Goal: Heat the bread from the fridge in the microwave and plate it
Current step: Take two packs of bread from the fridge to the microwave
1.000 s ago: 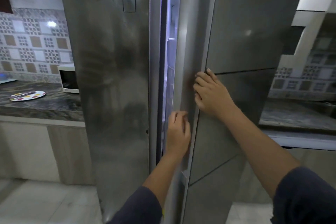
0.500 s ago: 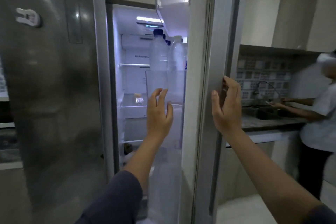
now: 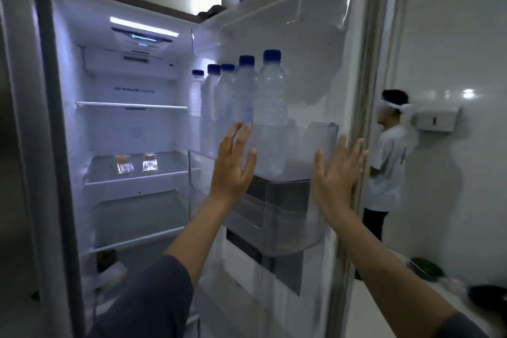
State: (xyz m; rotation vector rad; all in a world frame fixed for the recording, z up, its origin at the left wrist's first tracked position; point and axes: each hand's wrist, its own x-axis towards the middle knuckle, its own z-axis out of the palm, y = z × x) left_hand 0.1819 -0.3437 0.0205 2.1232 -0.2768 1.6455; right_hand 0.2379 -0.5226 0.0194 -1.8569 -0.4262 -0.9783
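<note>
- The bread cannot be made out for certain. Two small clear packs with something pale tan inside sit side by side on the middle shelf of the fridge, well to the left of the left fingers and at about their height.
- The left hand is raised with its back to the camera, fingers straight and spread wide, holding nothing. It is in front of the clear door bin; whether it touches the bin cannot be told.
- The right hand is raised too, its fingers straight, close together and empty. Their tips are at the outer edge of the open fridge door.
- A row of water bottles with dark blue caps stands upright in that bin, just above the left fingertips and between the two hands.
- Below both hands, more clear bins hang on the door.
- To the left of the left fingers, the lit fridge has a glass shelf higher up and a strip light at the top.
- Beyond the right fingers, past the door's edge, another person in a white shirt stands beside a white wall. A white box is mounted on the wall.
</note>
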